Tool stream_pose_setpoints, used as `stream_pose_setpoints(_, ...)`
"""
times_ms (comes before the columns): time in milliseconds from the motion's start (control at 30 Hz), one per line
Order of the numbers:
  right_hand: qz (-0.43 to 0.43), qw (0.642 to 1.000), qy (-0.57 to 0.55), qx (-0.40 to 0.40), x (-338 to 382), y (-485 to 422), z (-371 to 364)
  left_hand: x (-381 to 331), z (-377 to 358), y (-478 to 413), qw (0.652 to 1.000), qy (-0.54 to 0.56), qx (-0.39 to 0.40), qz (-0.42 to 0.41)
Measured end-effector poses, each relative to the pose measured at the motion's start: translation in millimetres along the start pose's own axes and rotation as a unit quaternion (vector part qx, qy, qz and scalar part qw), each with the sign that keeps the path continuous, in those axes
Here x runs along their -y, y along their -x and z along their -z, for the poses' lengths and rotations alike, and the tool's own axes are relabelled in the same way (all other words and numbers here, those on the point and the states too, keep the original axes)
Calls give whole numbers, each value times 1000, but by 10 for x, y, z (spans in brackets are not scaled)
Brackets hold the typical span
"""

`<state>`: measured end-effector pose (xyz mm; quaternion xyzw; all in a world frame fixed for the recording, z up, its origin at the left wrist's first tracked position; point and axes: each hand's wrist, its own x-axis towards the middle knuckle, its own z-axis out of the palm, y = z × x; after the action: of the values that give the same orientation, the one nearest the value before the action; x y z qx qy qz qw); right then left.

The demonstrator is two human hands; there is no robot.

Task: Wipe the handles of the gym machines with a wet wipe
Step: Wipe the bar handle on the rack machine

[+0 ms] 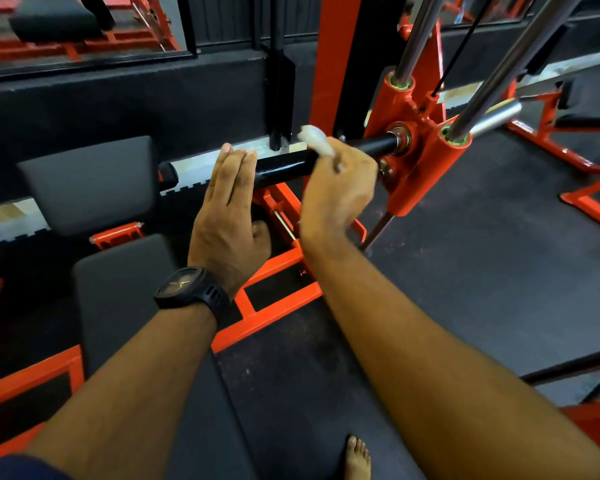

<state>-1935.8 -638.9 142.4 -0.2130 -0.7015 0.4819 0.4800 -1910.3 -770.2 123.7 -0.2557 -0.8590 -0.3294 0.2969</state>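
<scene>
A black bar handle (284, 164) runs across the middle of the view into an orange carriage (420, 157) on chrome guide rods. My right hand (336, 195) grips a crumpled white wet wipe (314, 138) and holds it against the bar near the carriage. My left hand (229, 209), with a black watch at the wrist, lies flat with straight fingers against the front of the bar, just left of the right hand. The bar's left end carries a black cap (168, 173).
A dark padded bench (118, 292) with an upright back pad (90, 181) stands on an orange frame (274, 271) below the bar. Chrome guide rods (520, 60) slant up at the right. Black rubber flooring (482, 265) spreads to the right. My bare foot (357, 459) shows at the bottom.
</scene>
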Motion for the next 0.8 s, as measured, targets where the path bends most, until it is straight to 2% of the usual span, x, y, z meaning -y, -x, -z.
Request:
stream_pose_setpoints(67,54,994,60,77,-4,40,98,6,-22,23,1000,-4,-6,12)
stream_pose_setpoints(167,134,980,108,95,-184,-135,292,9,-28,22,1000,-18,-7,8)
stream_pose_setpoints(233,126,977,111,133,-224,-247,345,22,-26,17,1000,-21,-7,5)
stream_pose_setpoints(300,176,955,90,219,-176,-237,389,7,-40,16,1000,-24,-15,12)
stream_pose_setpoints(367,232,934,85,259,-184,-283,473,-17,-60,17,999,-22,-23,13)
stream_pose_setpoints(467,180,956,109,205,-260,-544,526,-18,-66,18,999,-25,-24,13)
stream_pose_setpoints(500,189,956,124,189,-281,-566,503,-5,-72,14,999,-25,-27,13)
stream_pose_setpoints(633,264,925,141,235,-416,-571,370,-10,-90,8,999,-26,-38,12)
stream_pose_setpoints(700,234,940,153,193,-452,-685,376,-18,-86,7,999,-22,-34,15)
stream_pose_setpoints(733,191,955,161,162,-461,-750,387,-15,-88,11,999,-20,-32,15)
stream_pose_setpoints(800,157,962,166,147,-443,-807,380,-9,-70,6,999,-23,-29,11)
